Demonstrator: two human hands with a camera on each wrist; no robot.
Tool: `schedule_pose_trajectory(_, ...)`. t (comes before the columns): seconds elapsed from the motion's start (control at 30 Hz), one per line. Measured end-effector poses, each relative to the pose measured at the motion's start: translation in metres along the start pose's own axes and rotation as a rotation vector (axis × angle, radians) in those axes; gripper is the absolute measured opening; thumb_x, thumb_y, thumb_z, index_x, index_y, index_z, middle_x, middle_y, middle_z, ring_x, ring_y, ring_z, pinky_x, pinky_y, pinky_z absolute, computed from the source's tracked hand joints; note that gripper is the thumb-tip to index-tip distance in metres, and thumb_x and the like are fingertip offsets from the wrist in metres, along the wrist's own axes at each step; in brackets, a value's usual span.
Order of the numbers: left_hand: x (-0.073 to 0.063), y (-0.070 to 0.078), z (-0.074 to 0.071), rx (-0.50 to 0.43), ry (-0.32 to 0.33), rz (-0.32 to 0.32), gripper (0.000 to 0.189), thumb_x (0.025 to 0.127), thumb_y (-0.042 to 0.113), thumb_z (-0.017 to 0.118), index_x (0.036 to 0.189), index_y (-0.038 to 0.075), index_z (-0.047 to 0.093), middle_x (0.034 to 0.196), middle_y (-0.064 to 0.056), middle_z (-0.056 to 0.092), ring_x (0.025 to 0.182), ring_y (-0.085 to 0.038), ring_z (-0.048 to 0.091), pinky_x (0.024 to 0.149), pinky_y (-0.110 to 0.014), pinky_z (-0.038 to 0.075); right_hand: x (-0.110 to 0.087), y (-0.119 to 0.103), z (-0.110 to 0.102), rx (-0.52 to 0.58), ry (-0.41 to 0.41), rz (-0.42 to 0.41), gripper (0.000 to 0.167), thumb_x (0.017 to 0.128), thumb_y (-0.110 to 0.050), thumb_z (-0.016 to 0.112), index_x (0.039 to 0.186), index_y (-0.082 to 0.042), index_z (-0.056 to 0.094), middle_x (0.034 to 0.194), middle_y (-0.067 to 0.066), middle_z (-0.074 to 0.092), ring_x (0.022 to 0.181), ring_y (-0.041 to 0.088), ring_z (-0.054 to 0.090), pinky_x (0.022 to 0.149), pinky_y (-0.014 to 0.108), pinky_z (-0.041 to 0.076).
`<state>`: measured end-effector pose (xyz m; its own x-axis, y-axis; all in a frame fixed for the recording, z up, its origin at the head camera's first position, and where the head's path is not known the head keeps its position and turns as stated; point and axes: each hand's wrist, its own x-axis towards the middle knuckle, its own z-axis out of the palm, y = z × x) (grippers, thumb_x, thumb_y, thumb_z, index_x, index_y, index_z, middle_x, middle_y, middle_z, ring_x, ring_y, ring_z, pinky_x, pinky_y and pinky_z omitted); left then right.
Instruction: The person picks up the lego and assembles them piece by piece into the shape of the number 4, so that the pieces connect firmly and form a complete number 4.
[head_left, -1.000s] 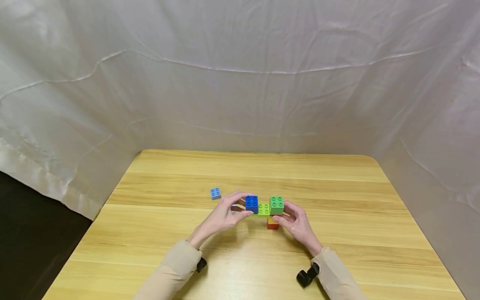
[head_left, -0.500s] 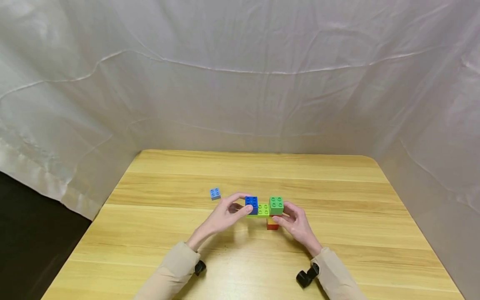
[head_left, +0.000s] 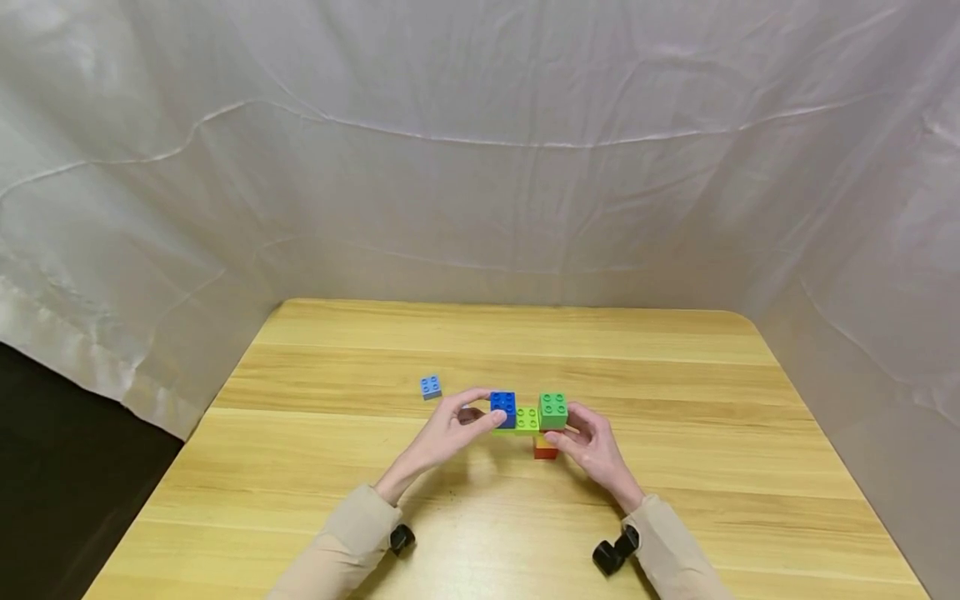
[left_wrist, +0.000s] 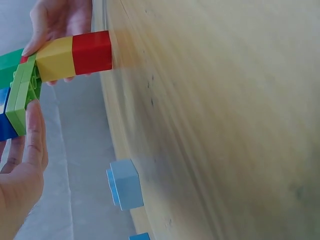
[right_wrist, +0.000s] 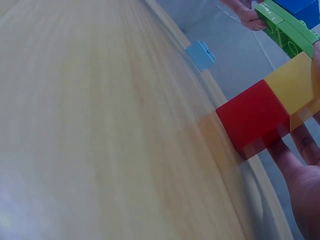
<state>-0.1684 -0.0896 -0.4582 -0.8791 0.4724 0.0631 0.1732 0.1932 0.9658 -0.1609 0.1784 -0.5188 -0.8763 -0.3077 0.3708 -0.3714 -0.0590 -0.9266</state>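
- Wooden counter (head_left: pixel 675 375): light-blue block (head_left: pixel 431 387) at 10 o'clock from the red block (head_left: pixel 546 454).
- Left hand (head_left: pixel 450 429) pinches the blue block (head_left: pixel 503 404); right hand (head_left: pixel 592 450) grips the tower (left_wrist: pixel 56 59).
- Probably best: brace underneath, press evenly.

I saw the left hand (head_left: pixel 446 433) pinching a dark-blue four-stud brick (head_left: pixel 504 399) atop one end of a lime-green brick (head_left: pixel 528 419); the right hand (head_left: pixel 597 456) gripped the other end's upright stack: green brick (head_left: pixel 553 410) topmost, yellow brick (left_wrist: pixel 55 58) lower, red brick (left_wrist: pixel 92 51) lowest.
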Motion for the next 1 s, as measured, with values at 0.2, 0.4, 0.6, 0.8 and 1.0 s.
schedule_pose_trajectory(0.2, 0.001, -0.0002, 0.0005, 0.006, -0.006, 0.009, 0.042, 0.099, 0.024, 0.064, 0.137, 0.006, 0.06, 0.123, -0.021, 0.068, 0.097, -0.039, 0.069, 0.083, -0.043, 0.061, -0.0001, -0.0002, -0.0005, -0.001, 0.002, 0.009, 0.04, 0.091, 0.006, 0.067, 0.127, 0.017, 0.053, 0.118, -0.016, 0.068, 0.107, 0.001, 0.066, 0.09, 0.02, 0.059)
schedule_pose_trajectory(0.4, 0.0013, 0.0015, 0.0004, 0.016, -0.025, 0.02, 0.039, 0.1, 0.026, 0.063, 0.136, 0.009, 0.06, 0.121, -0.02, 0.069, 0.096, -0.04, 0.07, 0.085, -0.047, 0.06, -0.0006, -0.0015, -0.0006, -0.002, 0.011, 0.019, 0.04, 0.09, 0.007, 0.068, 0.126, 0.016, 0.054, 0.118, -0.016, 0.068, 0.107, 0.0, 0.066, 0.09, 0.02, 0.059)
schedule_pose_trajectory(0.6, 0.0013, 0.0042, 0.003, 0.029, -0.028, 0.041, 0.041, 0.102, 0.032, 0.06, 0.138, 0.013, 0.058, 0.126, -0.016, 0.067, 0.099, -0.044, 0.07, 0.086, -0.054, 0.059, -0.001, -0.0012, -0.0006, 0.0, 0.018, 0.018, 0.039, 0.09, 0.007, 0.068, 0.125, 0.015, 0.055, 0.117, -0.016, 0.068, 0.107, 0.001, 0.066, 0.09, 0.02, 0.059)
schedule_pose_trajectory(0.8, 0.0028, 0.0013, 0.0063, -0.038, -0.01, 0.026, 0.039, 0.101, 0.029, 0.063, 0.136, 0.014, 0.059, 0.124, -0.015, 0.067, 0.103, -0.048, 0.067, 0.091, -0.059, 0.057, -0.0007, 0.0008, -0.0006, 0.007, 0.004, 0.001, 0.038, 0.09, 0.007, 0.067, 0.126, 0.014, 0.056, 0.118, -0.015, 0.068, 0.108, 0.001, 0.066, 0.09, 0.021, 0.059)
schedule_pose_trajectory(1.0, 0.0047, -0.0006, 0.0064, -0.068, -0.024, 0.06, 0.038, 0.101, 0.023, 0.062, 0.136, 0.011, 0.058, 0.123, -0.018, 0.065, 0.101, -0.048, 0.068, 0.091, -0.059, 0.057, -0.0005, 0.0014, -0.0011, 0.011, 0.004, -0.003, 0.039, 0.091, 0.007, 0.067, 0.127, 0.013, 0.056, 0.118, -0.015, 0.069, 0.108, 0.001, 0.066, 0.09, 0.021, 0.059)
